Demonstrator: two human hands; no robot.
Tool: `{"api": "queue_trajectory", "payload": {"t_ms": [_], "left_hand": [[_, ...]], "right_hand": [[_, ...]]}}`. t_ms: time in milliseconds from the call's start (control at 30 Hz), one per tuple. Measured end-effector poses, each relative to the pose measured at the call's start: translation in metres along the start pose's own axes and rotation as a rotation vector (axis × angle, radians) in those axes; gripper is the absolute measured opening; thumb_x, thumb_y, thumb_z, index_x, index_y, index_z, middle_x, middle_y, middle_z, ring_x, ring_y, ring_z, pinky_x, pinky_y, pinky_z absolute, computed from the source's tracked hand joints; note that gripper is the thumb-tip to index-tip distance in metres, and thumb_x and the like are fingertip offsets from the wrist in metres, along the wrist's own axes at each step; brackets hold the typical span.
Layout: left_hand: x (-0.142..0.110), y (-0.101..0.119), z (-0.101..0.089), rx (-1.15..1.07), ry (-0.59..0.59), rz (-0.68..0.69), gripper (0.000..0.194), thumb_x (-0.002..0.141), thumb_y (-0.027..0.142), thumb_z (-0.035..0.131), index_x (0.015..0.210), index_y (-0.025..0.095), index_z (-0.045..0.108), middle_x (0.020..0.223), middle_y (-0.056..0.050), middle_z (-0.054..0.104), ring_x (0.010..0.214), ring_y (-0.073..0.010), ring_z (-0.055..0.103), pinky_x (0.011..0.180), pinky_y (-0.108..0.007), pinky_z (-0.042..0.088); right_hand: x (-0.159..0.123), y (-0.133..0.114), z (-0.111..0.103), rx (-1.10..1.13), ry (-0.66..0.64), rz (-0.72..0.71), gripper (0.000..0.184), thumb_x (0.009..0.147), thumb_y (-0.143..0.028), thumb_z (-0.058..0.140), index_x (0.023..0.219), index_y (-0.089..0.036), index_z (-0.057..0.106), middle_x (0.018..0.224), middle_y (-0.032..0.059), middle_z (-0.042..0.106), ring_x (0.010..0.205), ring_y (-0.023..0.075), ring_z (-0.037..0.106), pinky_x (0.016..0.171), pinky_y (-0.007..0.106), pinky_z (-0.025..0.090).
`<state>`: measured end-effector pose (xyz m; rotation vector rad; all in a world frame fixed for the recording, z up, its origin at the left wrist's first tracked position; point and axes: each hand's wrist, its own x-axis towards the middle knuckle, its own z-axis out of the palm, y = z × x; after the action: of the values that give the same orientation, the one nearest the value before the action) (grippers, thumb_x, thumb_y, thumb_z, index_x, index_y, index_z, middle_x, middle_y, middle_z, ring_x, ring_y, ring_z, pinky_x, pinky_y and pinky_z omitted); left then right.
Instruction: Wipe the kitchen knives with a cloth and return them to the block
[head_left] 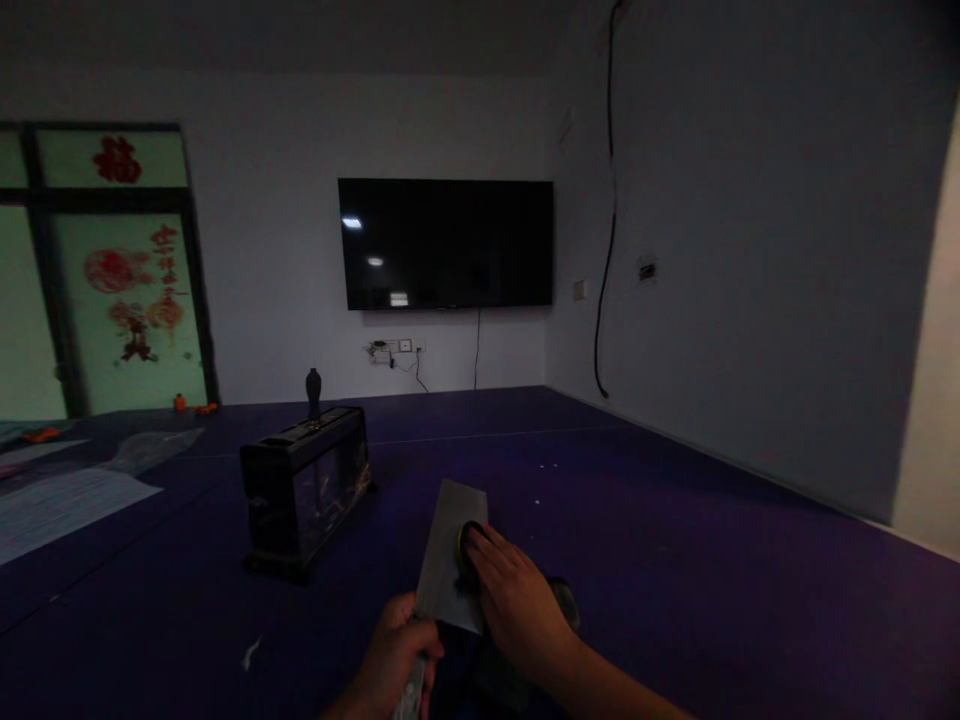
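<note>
Grey and broad-bladed, a cleaver (442,560) is gripped at near centre by the curled left hand (397,645), a round tool (463,562) being held to its face by the right hand's (525,605) fingers, contact made, the work remaining not discernible.

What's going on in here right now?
A person is handling a cleaver with two bare hands. The left hand grips its handle, while the right hand holds a small round black-and-yellow object at the broad face of the blade; the fingers partly cover it, so I can't tell what it is. To the left, a black case with an upright handle stands on the purple surface.
</note>
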<state>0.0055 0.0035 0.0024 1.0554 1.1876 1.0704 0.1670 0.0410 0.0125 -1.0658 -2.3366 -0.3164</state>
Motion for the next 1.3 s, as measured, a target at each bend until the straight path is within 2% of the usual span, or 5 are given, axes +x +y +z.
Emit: {"api": "queue_trajectory", "payload": {"t_ms": [267, 700, 967, 1200, 1300], "left_hand": [[0.003, -0.003, -0.003, 0.029, -0.001, -0.024, 0.025, 0.048, 0.022, 0.039, 0.072, 0.018, 0.046, 0.029, 0.007, 0.04, 0.021, -0.0086, 0.03, 0.026, -0.017, 0.023], [0.008, -0.005, -0.004, 0.208, -0.113, -0.105, 0.027, 0.048, 0.007, 0.043, 0.072, 0.017, 0.048, 0.035, 0.01, 0.042, 0.023, -0.0074, 0.034, 0.029, -0.018, 0.021], [-0.003, -0.005, 0.001, 0.183, -0.053, 0.008, 0.024, 0.047, 0.009, 0.04, 0.068, 0.016, 0.049, 0.04, 0.008, 0.044, 0.026, -0.0048, 0.033, 0.031, -0.016, 0.02], [-0.002, -0.002, 0.002, 0.214, -0.061, -0.028, 0.021, 0.047, 0.012, 0.041, 0.066, 0.016, 0.049, 0.033, 0.008, 0.04, 0.026, -0.0066, 0.032, 0.029, -0.016, 0.022], [-0.002, -0.003, 0.001, 0.139, -0.006, 0.011, 0.024, 0.049, 0.014, 0.042, 0.071, 0.016, 0.049, 0.035, 0.008, 0.041, 0.025, -0.0057, 0.031, 0.029, -0.016, 0.021]], "right_hand": [[-0.002, 0.003, 0.001, 0.022, -0.064, 0.011, 0.055, 0.071, -0.006, 0.037, 0.124, -0.012, 0.044, 0.133, 0.0085, 0.039, 0.125, 0.0218, 0.028, 0.098, 0.037, 0.032], [-0.001, 0.003, 0.002, 0.005, 0.01, -0.026, 0.061, 0.069, -0.002, 0.035, 0.129, -0.011, 0.037, 0.137, 0.0067, 0.033, 0.128, 0.0207, 0.021, 0.101, 0.038, 0.031], [-0.001, 0.003, 0.004, -0.024, 0.02, -0.025, 0.063, 0.067, 0.0, 0.035, 0.13, -0.011, 0.035, 0.137, 0.0068, 0.033, 0.128, 0.0219, 0.021, 0.099, 0.038, 0.033], [-0.001, 0.001, 0.003, -0.046, 0.033, -0.003, 0.058, 0.071, -0.002, 0.036, 0.128, -0.011, 0.039, 0.135, 0.0071, 0.036, 0.126, 0.0233, 0.026, 0.098, 0.038, 0.034], [-0.001, 0.002, 0.003, -0.032, 0.053, -0.003, 0.056, 0.072, -0.004, 0.037, 0.127, -0.013, 0.04, 0.134, 0.0075, 0.037, 0.125, 0.0235, 0.028, 0.096, 0.039, 0.036]]}}
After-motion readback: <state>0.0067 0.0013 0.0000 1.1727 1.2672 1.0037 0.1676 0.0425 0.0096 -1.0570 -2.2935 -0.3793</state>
